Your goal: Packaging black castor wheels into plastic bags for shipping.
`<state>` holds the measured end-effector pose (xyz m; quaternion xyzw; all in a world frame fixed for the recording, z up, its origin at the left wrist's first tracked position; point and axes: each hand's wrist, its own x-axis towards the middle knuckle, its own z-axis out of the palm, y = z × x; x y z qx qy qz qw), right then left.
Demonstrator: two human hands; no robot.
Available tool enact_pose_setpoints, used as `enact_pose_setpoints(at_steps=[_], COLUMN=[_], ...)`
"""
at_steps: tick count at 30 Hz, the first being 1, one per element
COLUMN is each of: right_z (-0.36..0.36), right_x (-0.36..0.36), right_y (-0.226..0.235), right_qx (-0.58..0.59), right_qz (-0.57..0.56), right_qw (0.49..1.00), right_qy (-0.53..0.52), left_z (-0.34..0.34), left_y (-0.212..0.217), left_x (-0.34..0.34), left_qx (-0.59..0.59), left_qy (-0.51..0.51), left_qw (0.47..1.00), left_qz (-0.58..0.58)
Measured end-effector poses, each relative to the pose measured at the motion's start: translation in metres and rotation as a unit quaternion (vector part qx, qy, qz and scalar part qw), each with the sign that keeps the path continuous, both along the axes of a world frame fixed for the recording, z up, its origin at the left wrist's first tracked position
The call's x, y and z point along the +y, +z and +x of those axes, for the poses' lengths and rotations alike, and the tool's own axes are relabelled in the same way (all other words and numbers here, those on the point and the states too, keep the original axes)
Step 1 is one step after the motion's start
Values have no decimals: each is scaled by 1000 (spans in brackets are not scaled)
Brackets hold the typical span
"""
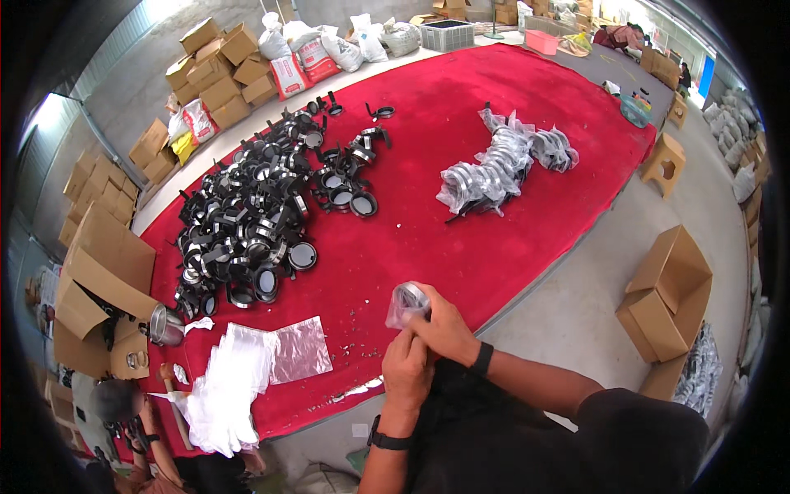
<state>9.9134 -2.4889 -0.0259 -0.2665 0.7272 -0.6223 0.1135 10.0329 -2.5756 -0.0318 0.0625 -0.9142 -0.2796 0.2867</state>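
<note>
Near the front edge of the red-covered table [395,255], both my hands are on a round, metal-rimmed piece in a clear plastic bag [406,305]. My right hand [446,326] is closed around its right side. My left hand [405,369] is closed just below, its fingers pinched at the bag's lower end against the right hand. Whatever lies between the fingers is hidden. To the left is a large heap of round black and metal pieces with handles [247,218]. A stack of flat clear bags [239,379] lies nearer me, left of my hands.
Several bagged pieces [494,165] lie in a row at the table's far right. An open cardboard box [668,292] stands on the floor to my right. Another carton [107,288] and a metal pot [166,326] are at the left, near a co-worker's arm [164,449].
</note>
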Motion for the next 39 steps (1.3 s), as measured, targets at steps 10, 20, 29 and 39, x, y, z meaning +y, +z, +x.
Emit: enact_pose_setpoints(at_steps=[10,20,29,39], right_z=[-258,-316,-327,-271], right_x=[-48,-43,-70,-231], right_y=[3,-6,42,64], right_qx=[479,370,222,265], right_qz=[258,513,617,342], right_qw=[818,753,745,901], right_qy=[-187,-181,-119,-14], left_z=[25,25,22,26], left_y=[-30,-42,-40,-40], left_x=[-49,-57,-58,-56], left_qx=[12,16,40,54], left_qy=[167,213,195,204], left_qw=[986,977,980,977], left_qz=[-30,10,1,3])
